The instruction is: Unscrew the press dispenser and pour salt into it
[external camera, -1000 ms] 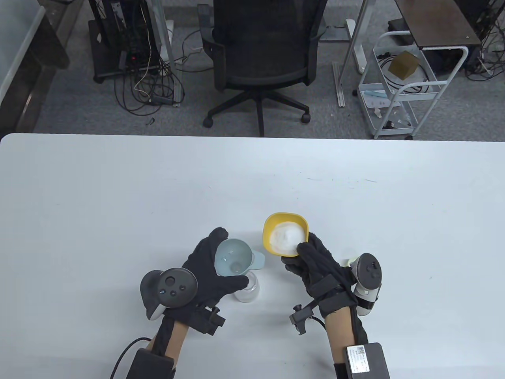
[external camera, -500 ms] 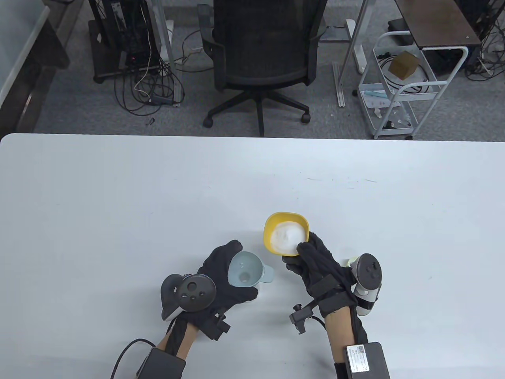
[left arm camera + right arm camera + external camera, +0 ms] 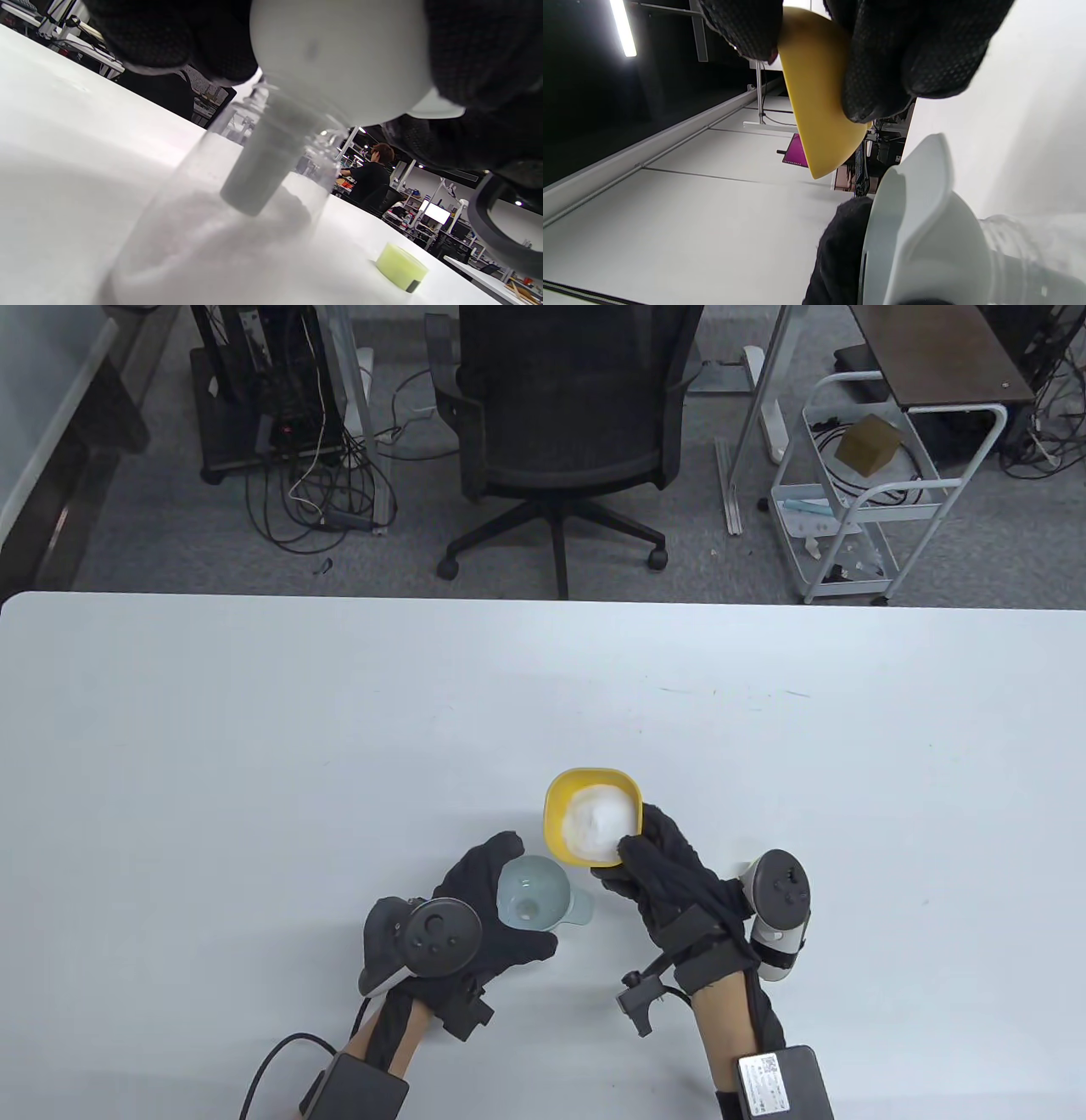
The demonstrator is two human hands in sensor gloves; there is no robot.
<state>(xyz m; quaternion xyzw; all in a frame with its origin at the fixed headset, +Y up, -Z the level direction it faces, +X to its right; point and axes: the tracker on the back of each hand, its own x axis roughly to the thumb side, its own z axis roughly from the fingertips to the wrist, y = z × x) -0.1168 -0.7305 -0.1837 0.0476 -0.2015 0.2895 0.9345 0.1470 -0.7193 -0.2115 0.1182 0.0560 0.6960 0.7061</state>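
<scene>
A pale blue funnel (image 3: 543, 891) sits in the neck of a clear dispenser bottle, which is hidden under it in the table view. My left hand (image 3: 519, 897) grips the funnel from the left. In the left wrist view the funnel (image 3: 339, 55) has its spout inside the bottle (image 3: 237, 237), which has salt at its bottom. My right hand (image 3: 622, 863) holds a yellow bowl (image 3: 560, 823) of white salt (image 3: 598, 819) above the table, just behind and right of the funnel. The right wrist view shows the bowl (image 3: 818, 106) close above the funnel's rim (image 3: 916, 237).
A yellow-green dispenser cap (image 3: 401, 267) lies on the white table (image 3: 254, 746) to the right, behind my right hand. An office chair (image 3: 564, 432) and a white cart (image 3: 857, 500) stand beyond the far edge.
My left hand has shifted the funnel and bottle to the right and nearer me. My right hand has brought the yellow bowl left, closer to the funnel.
</scene>
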